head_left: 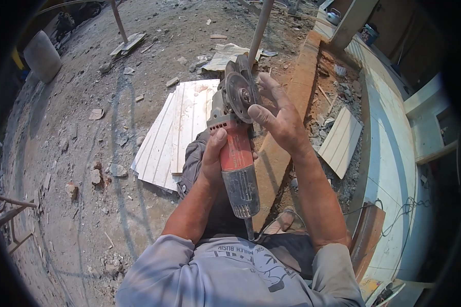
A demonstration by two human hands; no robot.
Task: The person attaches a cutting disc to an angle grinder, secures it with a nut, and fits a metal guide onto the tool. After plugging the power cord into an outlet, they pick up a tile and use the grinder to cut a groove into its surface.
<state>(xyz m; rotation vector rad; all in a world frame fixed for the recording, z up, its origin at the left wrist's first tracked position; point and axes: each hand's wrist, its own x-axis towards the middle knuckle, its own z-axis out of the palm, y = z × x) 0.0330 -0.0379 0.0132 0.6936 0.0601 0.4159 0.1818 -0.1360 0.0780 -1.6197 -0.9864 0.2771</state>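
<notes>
Grinder [237,151] clasped by left fingers [219,136], right fingers [264,116] spread near disc [234,92], perhaps touching, white panels [189,117] beyond, brown ledge [306,64] alongside.

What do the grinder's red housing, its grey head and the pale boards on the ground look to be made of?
Red housing: likely moulded plastic, scuffed and dusty; solid colour and rounded shell suggest it.
Grey head: probably cast metal, dull and grimy, from its chunky form.
Pale boards: plastic or painted wood; the smooth, grooved, off-white faces leave it open.
</notes>
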